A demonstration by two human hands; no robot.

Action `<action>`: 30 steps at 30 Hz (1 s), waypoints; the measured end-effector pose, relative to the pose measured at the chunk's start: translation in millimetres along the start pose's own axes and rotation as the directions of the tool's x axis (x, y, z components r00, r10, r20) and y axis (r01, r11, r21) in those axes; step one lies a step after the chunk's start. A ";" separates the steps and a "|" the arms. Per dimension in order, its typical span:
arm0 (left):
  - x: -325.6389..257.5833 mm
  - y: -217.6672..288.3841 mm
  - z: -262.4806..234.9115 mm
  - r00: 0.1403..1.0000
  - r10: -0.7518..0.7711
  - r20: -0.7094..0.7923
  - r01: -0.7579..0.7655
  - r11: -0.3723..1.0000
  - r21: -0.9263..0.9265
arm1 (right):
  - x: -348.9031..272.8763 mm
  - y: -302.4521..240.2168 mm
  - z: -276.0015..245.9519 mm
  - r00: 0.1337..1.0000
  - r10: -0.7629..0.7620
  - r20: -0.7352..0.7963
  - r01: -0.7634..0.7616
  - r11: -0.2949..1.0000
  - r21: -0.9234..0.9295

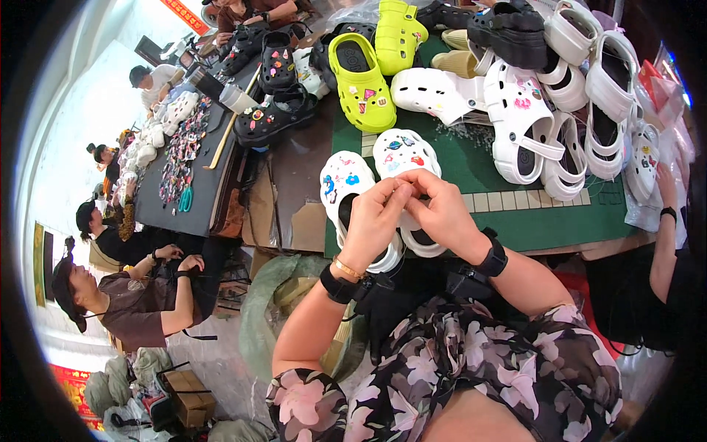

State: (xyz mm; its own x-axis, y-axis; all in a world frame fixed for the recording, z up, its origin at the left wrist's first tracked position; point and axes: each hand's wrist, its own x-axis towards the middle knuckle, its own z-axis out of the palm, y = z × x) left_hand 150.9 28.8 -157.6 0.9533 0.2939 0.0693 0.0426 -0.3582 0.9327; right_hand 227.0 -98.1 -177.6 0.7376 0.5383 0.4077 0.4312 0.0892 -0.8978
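While my two hands meet over the pair of white clogs at the near edge of the green mat, that pair serves as my landmark. Far to its left, other people sit along a dark table strewn with small charms. Just left of the pair and above it lie black clogs with charms on them, then yellow-green clogs directly above it.

My left hand is curled nearly closed, fingertips pinched together over the pair; my right hand is curled the same way, its fingertips touching the left ones. Whatever small piece sits between them is hidden, so I cannot tell what I hold.

Both clogs of the pair already carry several coloured charms on their toes, so I judge the decorating well begun, though I cannot tell how many holes stay bare.

Right of the pair, a heap of plain white clogs has few charms or none, and another person's arm reaches in beyond it.
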 end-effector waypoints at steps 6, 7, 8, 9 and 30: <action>-8.0 -9.2 -13.5 0.996 -0.092 0.008 0.081 0.825 -0.559 | -0.2 1.5 -6.0 0.973 0.223 0.062 -0.231 0.957 0.176; -8.9 -11.4 -14.6 0.996 -0.094 0.007 0.082 0.824 -0.560 | 0.1 1.8 -5.3 0.965 0.254 0.063 -0.261 0.943 0.208; -9.9 -13.3 -16.3 0.995 -0.099 -0.002 0.082 0.840 -0.536 | -0.9 1.8 -6.4 0.973 0.222 0.057 -0.229 0.950 0.214; -10.7 -14.9 -17.1 0.991 -0.134 -0.021 0.106 0.861 -0.498 | -1.7 1.8 -7.1 0.973 0.220 0.075 -0.229 0.961 0.153; -26.6 -21.6 -9.1 0.975 -0.071 -0.212 -0.023 0.911 -0.411 | -1.8 -0.9 4.1 0.990 -0.139 0.034 0.142 0.984 -0.103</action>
State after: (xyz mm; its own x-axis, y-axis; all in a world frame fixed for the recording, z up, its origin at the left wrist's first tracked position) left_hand 122.0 36.8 -176.3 0.8627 0.5000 0.0760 -0.1057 0.0314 0.9939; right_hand 223.1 -95.7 -178.2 0.6524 0.5488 0.5227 0.5828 0.0776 -0.8089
